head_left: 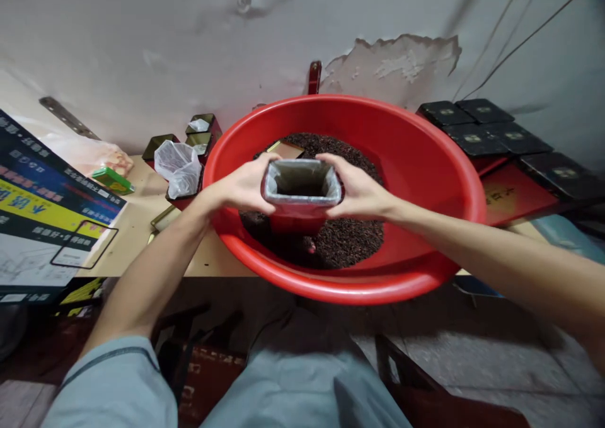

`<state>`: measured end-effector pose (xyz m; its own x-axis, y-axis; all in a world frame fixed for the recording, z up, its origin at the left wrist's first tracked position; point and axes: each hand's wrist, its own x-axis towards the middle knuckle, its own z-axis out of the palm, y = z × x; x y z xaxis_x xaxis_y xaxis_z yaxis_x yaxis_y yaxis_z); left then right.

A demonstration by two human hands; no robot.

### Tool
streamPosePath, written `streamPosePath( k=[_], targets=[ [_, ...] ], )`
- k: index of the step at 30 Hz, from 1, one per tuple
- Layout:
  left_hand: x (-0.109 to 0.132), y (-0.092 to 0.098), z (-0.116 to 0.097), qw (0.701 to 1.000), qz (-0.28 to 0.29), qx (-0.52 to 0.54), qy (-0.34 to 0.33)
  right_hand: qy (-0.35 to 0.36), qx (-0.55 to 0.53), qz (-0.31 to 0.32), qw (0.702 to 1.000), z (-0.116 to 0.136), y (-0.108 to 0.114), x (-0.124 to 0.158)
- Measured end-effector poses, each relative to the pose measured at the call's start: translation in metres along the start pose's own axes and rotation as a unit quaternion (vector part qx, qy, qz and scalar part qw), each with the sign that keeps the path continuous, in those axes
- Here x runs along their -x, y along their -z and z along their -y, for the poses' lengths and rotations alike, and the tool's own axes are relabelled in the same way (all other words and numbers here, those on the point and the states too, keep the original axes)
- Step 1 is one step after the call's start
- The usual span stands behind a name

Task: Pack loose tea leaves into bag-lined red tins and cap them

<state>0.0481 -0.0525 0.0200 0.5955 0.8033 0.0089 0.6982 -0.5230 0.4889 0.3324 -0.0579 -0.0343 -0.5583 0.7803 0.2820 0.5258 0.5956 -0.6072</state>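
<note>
Between my two hands is a red tin (302,217), upright with its open mouth toward me and a clear plastic liner folded over the rim. My left hand (250,185) grips its left side and my right hand (357,188) its right side, thumbs at the near corners. The tin is over a big red basin (425,163), which holds a heap of dark, dry loose pieces (354,242). A gold-coloured lid or scoop (286,149) lies on the heap behind the tin. The inside of the tin is dark, and its contents cannot be made out.
Open tins (161,144) stand left of the basin, one with a plastic bag (178,166) bulging out. Further left are a green box (112,180) and a large printed carton (47,207). Several black-topped tins (477,139) sit at the right. A wall rises behind.
</note>
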Motion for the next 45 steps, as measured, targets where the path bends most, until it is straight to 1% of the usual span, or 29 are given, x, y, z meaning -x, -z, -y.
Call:
streamPosePath(
  k=[1, 3, 5, 7, 9, 10, 13, 17, 21, 22, 26, 29, 32, 33, 35, 37, 39, 42, 45],
  targets=[
    [-0.006, 0.005, 0.002, 1.0, -0.014, 0.0, 0.001, -0.009, -0.007, -0.013, 1.0, -0.002, 0.005, -0.006],
    [-0.02, 0.009, 0.009, 1.0, -0.012, -0.005, 0.009, -0.033, -0.014, -0.012, 0.999, -0.009, 0.01, -0.017],
    [-0.033, 0.007, 0.015, 1.0, -0.007, -0.011, 0.005, -0.043, -0.002, 0.0, 0.999, -0.016, 0.014, -0.024],
    [-0.044, 0.003, 0.018, 0.999, -0.028, -0.013, -0.01, -0.035, 0.014, -0.005, 0.999, -0.022, 0.017, -0.028],
    [-0.051, 0.0, 0.018, 0.999, -0.039, -0.013, -0.018, -0.03, 0.014, -0.018, 0.999, -0.027, 0.02, -0.029],
    [-0.052, -0.001, 0.017, 0.999, -0.028, -0.014, -0.014, -0.035, 0.008, -0.018, 0.999, -0.028, 0.021, -0.029],
    [-0.052, 0.002, 0.013, 0.999, 0.007, -0.033, 0.0, -0.048, -0.006, 0.001, 0.999, -0.031, 0.02, -0.027],
    [-0.046, 0.008, 0.014, 0.998, -0.02, -0.057, -0.029, -0.02, 0.005, -0.014, 1.0, -0.03, 0.017, -0.026],
    [-0.042, 0.005, 0.017, 0.998, 0.017, -0.055, -0.022, -0.039, 0.011, 0.022, 0.999, -0.027, 0.012, -0.026],
    [-0.041, 0.004, 0.017, 0.998, 0.018, -0.055, -0.023, -0.036, 0.013, 0.022, 0.999, -0.027, 0.011, -0.027],
    [-0.04, 0.003, 0.018, 0.998, -0.013, -0.06, -0.033, -0.012, 0.014, -0.01, 1.0, -0.029, 0.01, -0.028],
    [-0.041, 0.003, 0.013, 0.998, 0.015, -0.06, -0.031, -0.04, -0.004, 0.004, 0.999, -0.029, 0.012, -0.025],
    [-0.037, 0.008, 0.0, 0.997, 0.038, -0.058, -0.023, -0.056, -0.028, 0.018, 0.998, -0.023, 0.019, -0.016],
    [-0.035, 0.009, -0.005, 0.997, 0.051, -0.058, -0.01, -0.062, -0.04, 0.027, 0.997, -0.02, 0.022, -0.011],
    [-0.03, 0.01, -0.012, 0.993, 0.096, -0.059, 0.03, -0.087, -0.067, 0.055, 0.992, -0.015, 0.023, -0.002],
    [-0.028, 0.002, -0.012, 0.984, 0.152, -0.057, 0.066, -0.128, -0.085, 0.093, 0.984, -0.013, 0.017, 0.005],
    [-0.03, -0.01, -0.004, 0.977, 0.185, -0.056, 0.089, -0.168, -0.091, 0.112, 0.975, -0.013, 0.005, 0.009],
    [-0.037, -0.029, 0.014, 0.977, 0.187, -0.043, 0.091, -0.209, -0.083, 0.1, 0.969, -0.016, -0.011, 0.008],
    [-0.044, -0.037, 0.029, 0.982, 0.172, -0.019, 0.072, -0.226, -0.064, 0.084, 0.968, -0.017, -0.016, 0.001]
  ],
)
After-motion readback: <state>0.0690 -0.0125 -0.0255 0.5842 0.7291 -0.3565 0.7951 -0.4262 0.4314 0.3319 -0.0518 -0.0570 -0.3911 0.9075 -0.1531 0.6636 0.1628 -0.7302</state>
